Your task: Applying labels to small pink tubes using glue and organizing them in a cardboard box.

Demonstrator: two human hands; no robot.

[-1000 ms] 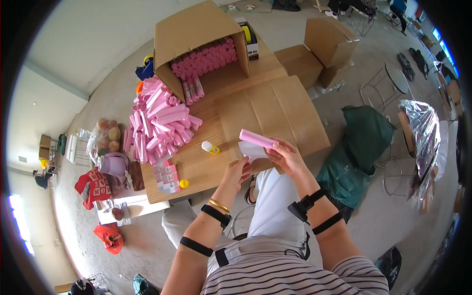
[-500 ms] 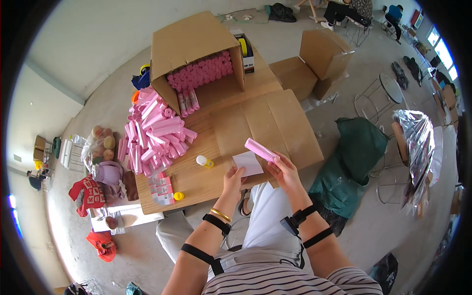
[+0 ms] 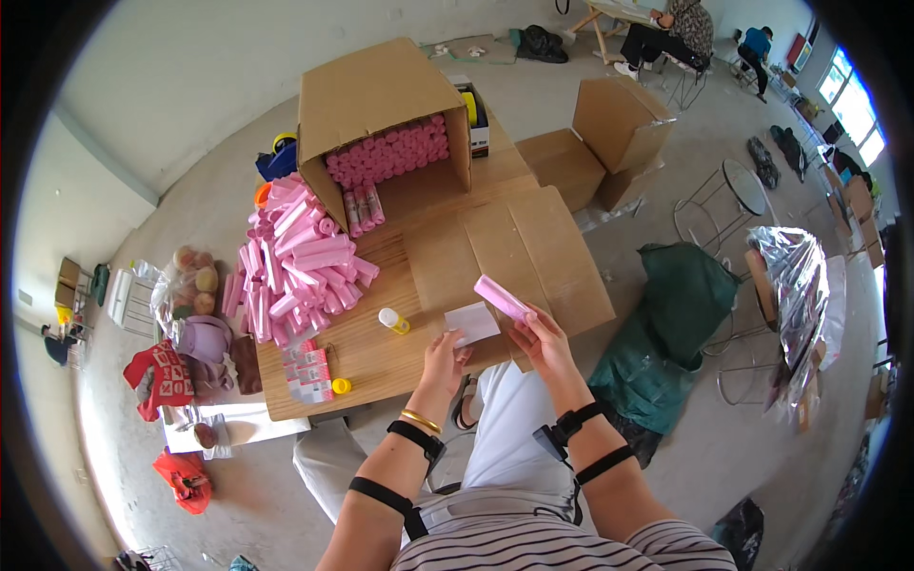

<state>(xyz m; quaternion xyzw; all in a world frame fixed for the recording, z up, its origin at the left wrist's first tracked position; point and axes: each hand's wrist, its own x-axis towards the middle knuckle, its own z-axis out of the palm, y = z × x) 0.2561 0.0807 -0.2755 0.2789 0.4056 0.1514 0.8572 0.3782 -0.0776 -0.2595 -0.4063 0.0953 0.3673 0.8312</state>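
My left hand (image 3: 445,360) pinches the lower left corner of a small white paper slip (image 3: 473,324), which is above the flattened cardboard. In my right hand (image 3: 541,343) is a pink roll (image 3: 501,296), gripped at its near end and slanting up to the left. The roll and the slip are close together; whether they touch I cannot tell. Left of the slip, a small bottle (image 3: 393,321) with a white top and yellow body stands on the table. Farther left are red-and-white printed labels (image 3: 307,371) and a yellow cap (image 3: 341,385).
A big pile of pink rolls (image 3: 295,257) covers the table's left side. Behind it, an open cardboard box (image 3: 381,90) lies on its side, packed with rolls. Flattened cardboard (image 3: 514,243) covers the table's right part. A green sack (image 3: 657,333) and a stool (image 3: 743,186) are at right.
The whole view has shifted slightly. Both hands keep their holds on the slip and the roll, with only small movement between them.
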